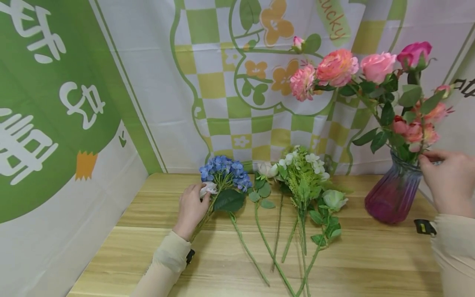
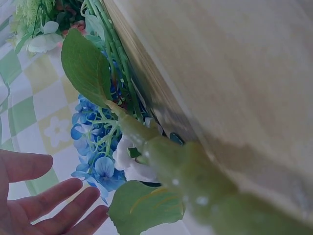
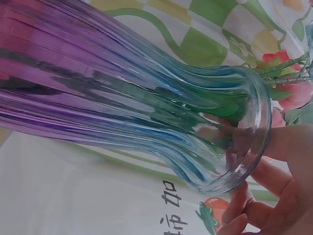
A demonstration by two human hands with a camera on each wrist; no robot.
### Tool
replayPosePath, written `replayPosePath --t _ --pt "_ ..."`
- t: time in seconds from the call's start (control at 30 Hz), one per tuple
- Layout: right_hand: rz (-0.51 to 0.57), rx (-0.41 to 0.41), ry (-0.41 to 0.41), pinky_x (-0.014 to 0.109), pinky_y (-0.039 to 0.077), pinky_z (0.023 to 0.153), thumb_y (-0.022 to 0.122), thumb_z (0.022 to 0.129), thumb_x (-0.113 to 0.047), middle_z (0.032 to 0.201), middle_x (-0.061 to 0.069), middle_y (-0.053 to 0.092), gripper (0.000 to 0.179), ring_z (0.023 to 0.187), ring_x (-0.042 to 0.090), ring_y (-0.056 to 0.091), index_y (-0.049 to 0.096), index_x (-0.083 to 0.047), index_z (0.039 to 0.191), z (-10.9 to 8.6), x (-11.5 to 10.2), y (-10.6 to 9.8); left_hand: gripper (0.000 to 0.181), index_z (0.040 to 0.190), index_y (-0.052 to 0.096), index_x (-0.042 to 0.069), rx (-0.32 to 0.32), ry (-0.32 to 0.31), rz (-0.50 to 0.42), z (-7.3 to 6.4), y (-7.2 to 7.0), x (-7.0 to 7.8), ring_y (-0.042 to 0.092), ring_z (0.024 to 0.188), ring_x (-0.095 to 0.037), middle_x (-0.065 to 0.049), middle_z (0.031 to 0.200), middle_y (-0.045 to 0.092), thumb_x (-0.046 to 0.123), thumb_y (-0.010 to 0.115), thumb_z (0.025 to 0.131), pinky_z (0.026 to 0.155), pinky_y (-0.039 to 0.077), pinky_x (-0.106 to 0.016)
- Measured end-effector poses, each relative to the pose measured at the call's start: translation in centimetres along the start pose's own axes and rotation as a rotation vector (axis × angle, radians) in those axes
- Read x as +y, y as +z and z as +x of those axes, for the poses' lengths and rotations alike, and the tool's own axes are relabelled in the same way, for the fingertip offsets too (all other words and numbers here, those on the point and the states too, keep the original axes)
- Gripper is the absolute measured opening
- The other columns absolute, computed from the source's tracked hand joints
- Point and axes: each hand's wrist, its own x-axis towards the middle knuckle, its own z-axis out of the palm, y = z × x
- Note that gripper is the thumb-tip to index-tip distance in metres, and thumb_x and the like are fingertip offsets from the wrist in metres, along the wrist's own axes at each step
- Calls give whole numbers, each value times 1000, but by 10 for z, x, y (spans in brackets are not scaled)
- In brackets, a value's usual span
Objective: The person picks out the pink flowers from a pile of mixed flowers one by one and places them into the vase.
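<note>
My right hand [image 1: 450,179] pinches the rim of a ribbed glass vase [image 1: 391,198], blue at the top and purple-pink below. In the right wrist view its thumb and fingers lie on either side of the clear rim [image 3: 266,115]. Pink roses [image 1: 378,68] and coral flowers stand in the vase, their stems showing through the glass. At the left, my left hand [image 1: 193,208] is beside a blue hydrangea [image 1: 224,171] and a small white bloom [image 1: 209,188]. Its fingers [image 2: 54,196] are spread and relaxed in the left wrist view, near the blue petals.
On the wooden table [image 1: 349,268] lie several artificial stems: white roses, a green-and-white spray [image 1: 302,181] and a pale green rose [image 1: 335,200]. Behind the table hangs a green-and-yellow checked cloth [image 1: 241,132]. A black strap [image 1: 424,227] shows at the right wrist.
</note>
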Motion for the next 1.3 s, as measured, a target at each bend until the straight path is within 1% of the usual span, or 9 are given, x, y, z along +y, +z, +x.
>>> replayPosePath --t 0.3,0.57,0.67,0.8,0.9,0.93,1.17,1.23,1.3 --pt "-5 -35 -1 32 32 51 48 95 -22 102 29 64 36 68 34 52 66 7 107 -4 0 -3 34 118 63 1 3 -3 -5 0 -1 1 56 109 -40 -21 116 62 19 63 89 92 40 -56" --pt "95 -10 122 27 29 60 43 97 -24 115 21 58 41 89 29 45 56 1 128 -14 -8 -8 35 119 63 1 9 8 0 2 0 4 58 105 -39 -21 114 63 19 63 89 88 44 -55" --pt "152 65 166 24 27 65 43 98 -27 113 11 56 42 88 12 41 53 -4 132 -22 -17 -11 32 116 65 1 28 27 12 5 2 9 60 98 -38 -20 109 65 19 63 89 82 47 -52" --pt "218 268 3 27 30 74 48 97 -26 103 17 62 38 79 9 44 60 0 121 -36 -34 -12 33 118 63 3 4 29 -25 9 7 22 59 104 -37 -18 114 64 22 62 91 88 45 -54" --pt "248 376 -155 31 33 78 53 95 -23 98 26 65 34 77 29 52 64 6 109 -46 -48 -11 35 121 62 4 -13 39 -60 11 13 35 56 109 -37 -18 118 62 23 60 92 92 43 -54" --pt "264 388 -187 33 34 78 55 94 -21 96 27 65 32 80 35 53 65 7 107 -48 -51 -9 35 121 62 3 -10 49 -64 12 15 38 56 109 -37 -18 118 62 23 60 93 92 44 -54" --pt "338 346 -201 20 27 71 61 89 -21 90 20 68 28 74 -4 44 68 2 102 -58 -69 8 33 121 62 7 -12 69 -104 16 34 62 56 112 -36 -16 119 62 23 60 93 92 45 -54" --pt "338 325 -202 20 27 69 62 89 -22 90 18 68 27 72 1 45 69 1 101 -60 -72 13 33 121 62 7 -17 75 -117 17 38 69 56 111 -36 -15 119 62 23 61 93 92 45 -53" --pt "341 314 -187 20 29 68 62 89 -24 89 16 69 27 72 -10 38 70 -1 101 -62 -75 18 31 120 63 7 -18 77 -134 19 42 75 57 110 -35 -16 118 62 21 61 92 91 46 -52"
